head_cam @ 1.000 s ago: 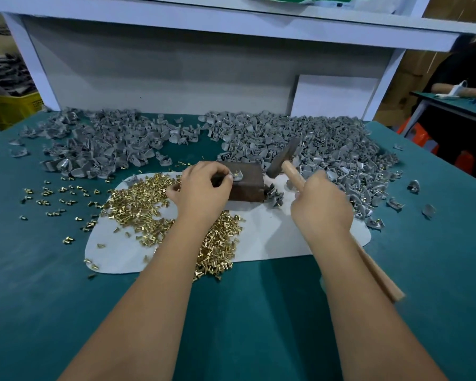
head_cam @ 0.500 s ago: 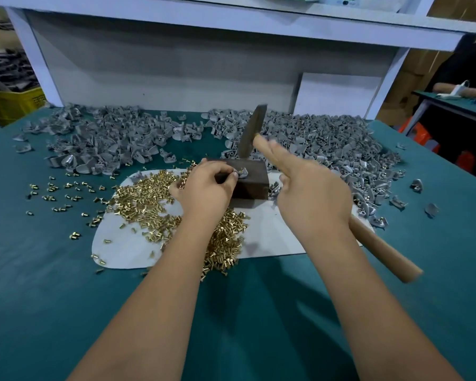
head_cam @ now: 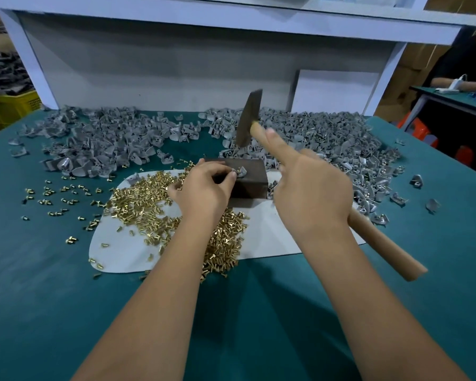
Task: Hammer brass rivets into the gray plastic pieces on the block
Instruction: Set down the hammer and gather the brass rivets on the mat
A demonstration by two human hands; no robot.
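1. Now held the hammer (head_cam: 249, 118) up high over the block (head_cam: 252, 182) with the right hand (head_cam: 311, 193), gripping the wooden handle, with the pointer finger laid straight along it.
2. Pinched the gray plastic piece (head_cam: 241, 171) on top of the block with the left hand (head_cam: 204, 188), near the middle of the table (head_cam: 39, 298), with what looked like a brass rivet standing in it.
3. Probably needed a short, straight hit right on the rivet head, with the left fingertips kept low and off to one side.
4. Could have bent the rivet or hurt a finger with a crooked hit.
5. Found the block sitting on a white mat (head_cam: 272, 237), beside a big heap of brass rivets (head_cam: 149, 199) on the mat's left part.
6. Saw piles of gray pieces (head_cam: 99, 141) all along the back edge of the table, and loose rivets toward the left edge.
7. Saw a white shelf (head_cam: 204, 20) above the back edge, a yellow crate (head_cam: 8, 105) past the back left corner, and another person (head_cam: 462, 67) past the right edge.
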